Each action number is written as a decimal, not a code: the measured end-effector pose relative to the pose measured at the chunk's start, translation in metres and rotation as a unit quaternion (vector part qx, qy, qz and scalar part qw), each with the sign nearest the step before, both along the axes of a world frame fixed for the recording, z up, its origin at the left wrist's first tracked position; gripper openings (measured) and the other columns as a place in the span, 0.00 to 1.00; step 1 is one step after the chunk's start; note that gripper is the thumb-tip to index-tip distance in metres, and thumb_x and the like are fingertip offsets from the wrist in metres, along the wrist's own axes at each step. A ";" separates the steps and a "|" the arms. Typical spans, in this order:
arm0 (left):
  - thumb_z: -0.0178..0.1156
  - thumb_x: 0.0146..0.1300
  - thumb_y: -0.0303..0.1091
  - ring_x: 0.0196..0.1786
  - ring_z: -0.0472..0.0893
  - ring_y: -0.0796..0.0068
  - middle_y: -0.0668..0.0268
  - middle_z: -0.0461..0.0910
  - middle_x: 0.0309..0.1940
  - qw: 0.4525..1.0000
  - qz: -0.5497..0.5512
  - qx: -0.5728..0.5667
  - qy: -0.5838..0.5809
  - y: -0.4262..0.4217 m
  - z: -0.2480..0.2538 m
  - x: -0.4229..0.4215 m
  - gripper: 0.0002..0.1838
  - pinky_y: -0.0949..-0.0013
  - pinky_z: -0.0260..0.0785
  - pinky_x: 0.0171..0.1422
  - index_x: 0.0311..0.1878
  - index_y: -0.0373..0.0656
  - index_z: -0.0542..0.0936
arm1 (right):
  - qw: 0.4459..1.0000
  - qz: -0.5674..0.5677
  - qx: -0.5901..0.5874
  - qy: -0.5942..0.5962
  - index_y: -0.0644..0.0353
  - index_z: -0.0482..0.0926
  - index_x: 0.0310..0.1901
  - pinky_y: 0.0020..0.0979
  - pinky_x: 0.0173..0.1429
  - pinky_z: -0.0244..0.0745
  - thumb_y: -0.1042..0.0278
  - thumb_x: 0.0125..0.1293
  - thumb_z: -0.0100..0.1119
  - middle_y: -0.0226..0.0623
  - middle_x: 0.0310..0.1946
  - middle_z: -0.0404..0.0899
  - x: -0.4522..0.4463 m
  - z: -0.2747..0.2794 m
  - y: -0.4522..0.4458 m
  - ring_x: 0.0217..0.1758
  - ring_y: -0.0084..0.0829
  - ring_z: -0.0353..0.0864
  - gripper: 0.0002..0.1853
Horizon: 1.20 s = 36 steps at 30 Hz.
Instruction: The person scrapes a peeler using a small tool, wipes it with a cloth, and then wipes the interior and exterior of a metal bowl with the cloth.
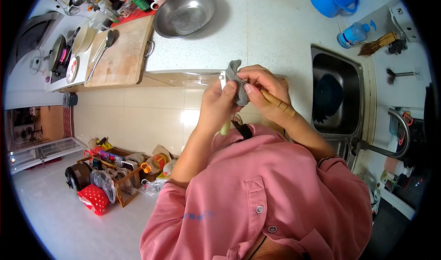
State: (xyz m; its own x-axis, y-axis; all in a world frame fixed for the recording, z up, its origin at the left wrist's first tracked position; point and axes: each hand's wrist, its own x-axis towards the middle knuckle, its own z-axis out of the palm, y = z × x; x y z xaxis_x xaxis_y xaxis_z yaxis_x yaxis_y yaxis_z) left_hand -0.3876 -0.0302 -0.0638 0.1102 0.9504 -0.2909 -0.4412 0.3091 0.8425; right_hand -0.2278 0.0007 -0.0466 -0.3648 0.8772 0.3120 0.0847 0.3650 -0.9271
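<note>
two hands [217, 99] [271, 95], one grey cloth [241, 95], one steel basin [186, 23], one cutting board [126, 53], one faucet [407, 130]

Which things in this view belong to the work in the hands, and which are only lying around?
Seemingly in use:
- grey cloth, in the left hand
- bamboo-like stick, in the right hand
- white piece, beside the cloth

Seemingly just lying about:
- metal basin
- cutting board
- blue bucket
- pump bottle
</note>
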 end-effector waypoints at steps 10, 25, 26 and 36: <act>0.48 0.64 0.30 0.28 0.72 0.81 0.70 0.73 0.29 0.996 -0.042 -0.053 0.052 0.000 0.020 0.003 0.10 0.76 0.68 0.28 0.47 0.41 0.73 | 0.999 0.040 -0.023 -0.025 0.65 0.80 0.45 0.25 0.44 0.74 0.73 0.63 0.57 0.37 0.41 0.81 0.012 0.004 0.010 0.40 0.26 0.80 0.10; 0.42 0.65 0.28 0.25 0.67 0.82 0.69 0.71 0.27 0.987 -0.096 0.018 0.131 0.001 0.010 -0.001 0.14 0.76 0.61 0.25 0.49 0.35 0.71 | 0.997 0.042 0.039 -0.054 0.63 0.82 0.40 0.26 0.41 0.76 0.74 0.62 0.57 0.36 0.35 0.82 0.010 0.006 0.016 0.36 0.27 0.82 0.07; 0.42 0.65 0.28 0.24 0.67 0.82 0.69 0.71 0.27 0.980 -0.099 0.041 0.167 0.001 0.005 -0.002 0.13 0.76 0.61 0.25 0.49 0.35 0.71 | 0.998 0.050 0.006 -0.045 0.63 0.81 0.40 0.26 0.40 0.75 0.74 0.62 0.57 0.35 0.34 0.82 0.010 0.005 0.016 0.35 0.25 0.80 0.07; 0.44 0.66 0.31 0.25 0.71 0.78 0.65 0.76 0.24 0.972 -0.065 0.059 0.217 0.001 0.029 0.003 0.12 0.71 0.65 0.30 0.38 0.32 0.75 | 0.984 0.027 -0.173 0.002 0.64 0.79 0.43 0.20 0.32 0.72 0.73 0.68 0.54 0.29 0.34 0.79 0.001 -0.010 0.009 0.28 0.16 0.74 0.07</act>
